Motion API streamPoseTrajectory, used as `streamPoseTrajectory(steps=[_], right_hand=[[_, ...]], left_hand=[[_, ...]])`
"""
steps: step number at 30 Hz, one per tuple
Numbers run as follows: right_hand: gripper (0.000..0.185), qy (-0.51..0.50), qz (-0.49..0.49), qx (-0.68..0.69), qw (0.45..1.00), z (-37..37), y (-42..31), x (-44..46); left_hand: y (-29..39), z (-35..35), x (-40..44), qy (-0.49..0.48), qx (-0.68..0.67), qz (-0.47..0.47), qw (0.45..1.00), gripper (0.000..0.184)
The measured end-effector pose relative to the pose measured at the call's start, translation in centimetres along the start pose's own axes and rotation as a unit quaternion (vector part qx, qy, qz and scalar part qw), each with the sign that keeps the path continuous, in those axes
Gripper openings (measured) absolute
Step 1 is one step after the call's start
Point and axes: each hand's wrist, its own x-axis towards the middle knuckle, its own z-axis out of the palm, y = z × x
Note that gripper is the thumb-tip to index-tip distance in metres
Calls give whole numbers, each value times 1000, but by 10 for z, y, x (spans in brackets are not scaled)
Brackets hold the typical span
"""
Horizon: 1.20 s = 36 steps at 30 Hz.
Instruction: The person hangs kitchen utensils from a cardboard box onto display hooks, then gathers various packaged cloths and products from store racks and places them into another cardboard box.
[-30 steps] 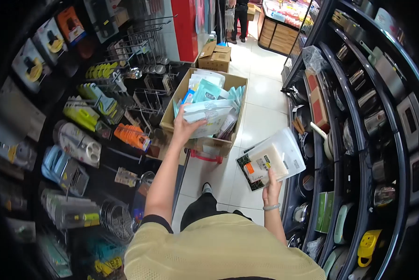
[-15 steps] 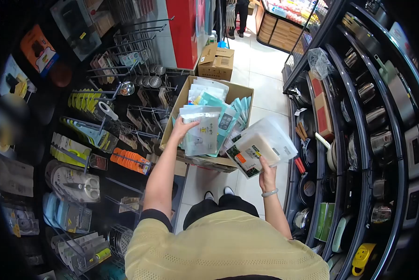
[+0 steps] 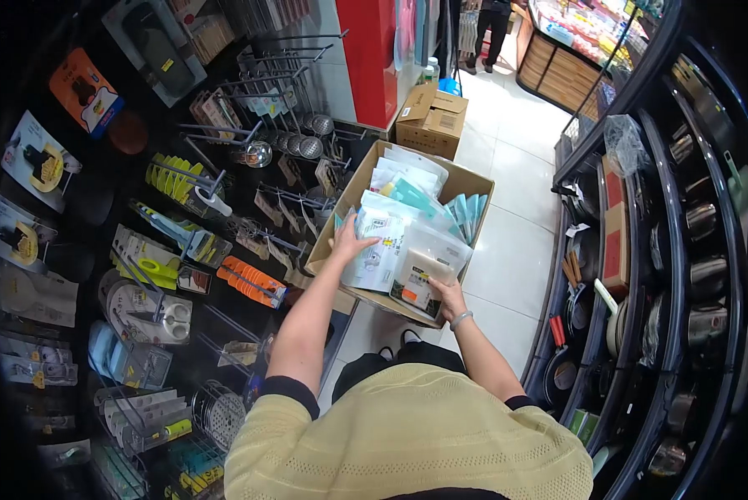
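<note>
A cardboard box (image 3: 484,185) in front of me holds several white and teal flat packets. My left hand (image 3: 353,242) grips the left edge of a white printed packet (image 3: 384,242), its thumb lying across the front and its other fingers at the edge, partly hidden. In my right hand (image 3: 450,298) is a clear plastic packet (image 3: 428,262) with beige contents and a dark label, pinched near its lower right side with the thumb on top. That packet lies over the box's front part, overlapping the white one.
Hanging kitchen tools fill the rack at left, among them orange packs (image 3: 251,281) and slotted ladles (image 3: 310,147). Shelves of pans (image 3: 560,372) line the right. Behind the box stands another carton (image 3: 431,119). A person (image 3: 488,33) stands farther back.
My right hand has brought the clear packet leftward from beside the box to over its front part. My left hand remains at the white packet. The view has shifted, moving the scene rightward.
</note>
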Motion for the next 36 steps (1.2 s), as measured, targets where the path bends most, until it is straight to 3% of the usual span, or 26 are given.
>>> streamPoseTrajectory(steps=[1,4,6,8,10,14,16,18,21,24,27,30,31,34,36], right_hand=[[41,-1,16,20,1000,-3,2,6],[44,0,15,40,999,-5,0,18],[58,33,8,-8,999,-8,7,30],[63,99,4,-94,991,-3,11,34],[72,101,-40,-182,977,-17,39,51],[113,149,4,-382,912,-18,48,58],[124,139,-1,-371,918,-22,59,67],[125,138,-10,-398,907,-16,53,66],[126,145,82,-495,853,-8,44,58],[116,125,60,-492,859,-17,58,48],[97,37,-118,-546,829,7,34,1],[79,-229,-181,-537,792,13,38,-1],[83,-262,-224,-589,731,16,44,2],[86,-358,-148,-608,693,21,63,27],[93,-358,-144,-667,638,26,79,48]], left_hand=[[16,2,-14,43,93,-67,992,81],[38,23,-55,193,167,-58,965,75],[46,38,-81,167,238,-27,956,78],[54,52,-99,138,256,-85,953,84],[56,59,-103,113,270,-138,946,89],[44,64,-85,69,261,-200,942,95],[43,58,-79,55,227,-218,948,96],[39,55,-82,93,203,-192,955,95],[34,57,-100,185,144,-150,961,91],[36,59,-123,220,153,-140,953,81],[51,66,-155,239,188,-188,934,68],[51,76,-185,278,186,-225,915,64],[52,81,-197,288,180,-238,910,63],[33,92,-234,284,157,-254,911,62],[22,91,-264,235,128,-325,907,64]])
